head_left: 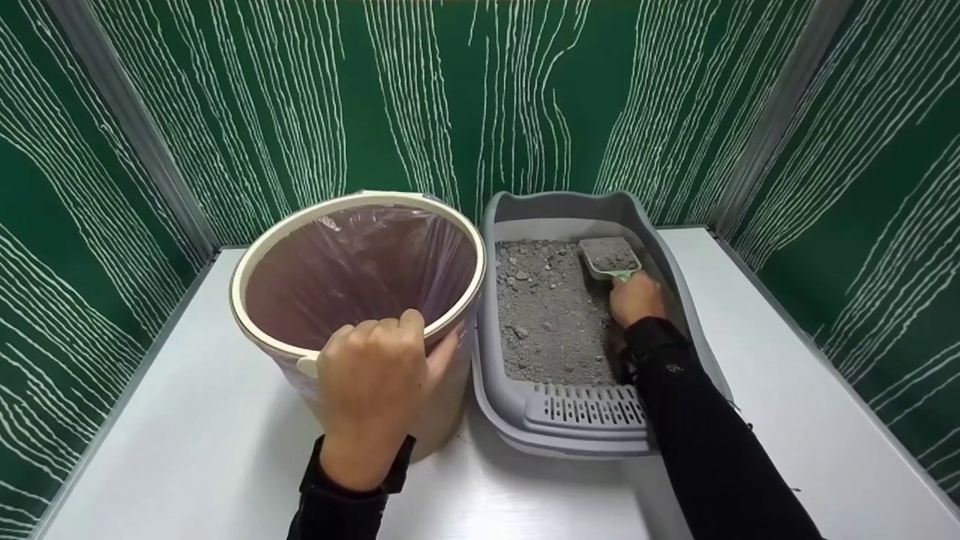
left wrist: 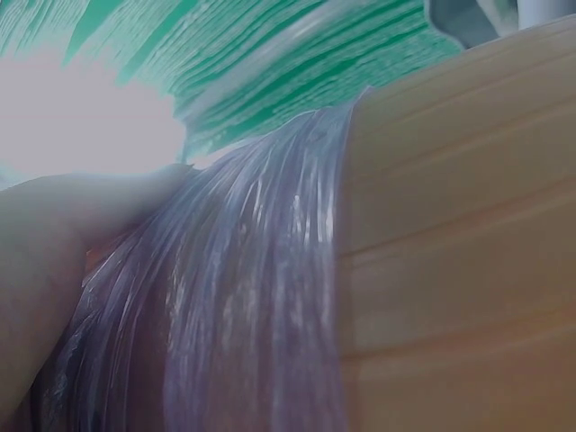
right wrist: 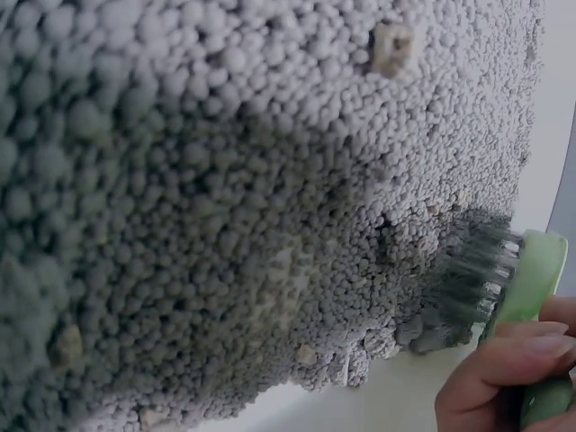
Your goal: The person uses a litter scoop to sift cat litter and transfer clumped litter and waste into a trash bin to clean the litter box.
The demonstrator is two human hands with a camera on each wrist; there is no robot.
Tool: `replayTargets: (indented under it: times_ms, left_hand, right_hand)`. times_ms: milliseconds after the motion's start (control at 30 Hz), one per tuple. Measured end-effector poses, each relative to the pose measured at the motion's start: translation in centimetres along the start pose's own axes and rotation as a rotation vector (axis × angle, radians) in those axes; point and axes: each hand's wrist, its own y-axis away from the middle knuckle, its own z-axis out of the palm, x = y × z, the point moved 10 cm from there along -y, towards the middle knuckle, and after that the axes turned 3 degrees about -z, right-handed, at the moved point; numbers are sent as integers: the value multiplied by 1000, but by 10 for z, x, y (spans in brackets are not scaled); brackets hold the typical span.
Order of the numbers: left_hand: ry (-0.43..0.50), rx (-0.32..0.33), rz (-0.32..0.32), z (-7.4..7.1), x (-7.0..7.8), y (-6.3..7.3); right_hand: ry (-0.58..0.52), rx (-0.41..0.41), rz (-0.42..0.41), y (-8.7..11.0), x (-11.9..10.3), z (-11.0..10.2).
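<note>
The scoop (right wrist: 533,274) is gripped by its green handle in the right hand (head_left: 637,298); the near side of the bin (head_left: 444,405) is held by the left hand (head_left: 375,367), with the fingers curled over its rim. As seen from the head view, the blade is carried at 11 o'clock from the right hand, its long axis set along a line from 5 to 11. Grey litter (head_left: 551,322) is seen on the blade and all round it, at the far right of the tray (head_left: 489,307). The bin's mouth is found at 9 o'clock from the blade, with the tray's left wall and the bin's rim set between. The scoop is neared only by the right hand; the mouth, at 12 o'clock from the left hand, is far closer to that one. Around the bin's rim, a clear bag (left wrist: 261,270) is folded.
</note>
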Motion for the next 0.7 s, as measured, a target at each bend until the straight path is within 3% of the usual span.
replayTargets:
  times_ms: [233, 400, 700]
  left_hand:
    - [3, -3, -4, 0, -1, 0]
    - [-4, 15, 1, -1, 0, -1]
    - [-10, 25, 0, -2, -1, 0]
  right_hand:
    - [-14, 45, 2, 2, -3, -4]
    - [-28, 71, -52, 6, -9, -7]
    - [-38, 46, -42, 5, -8, -5]
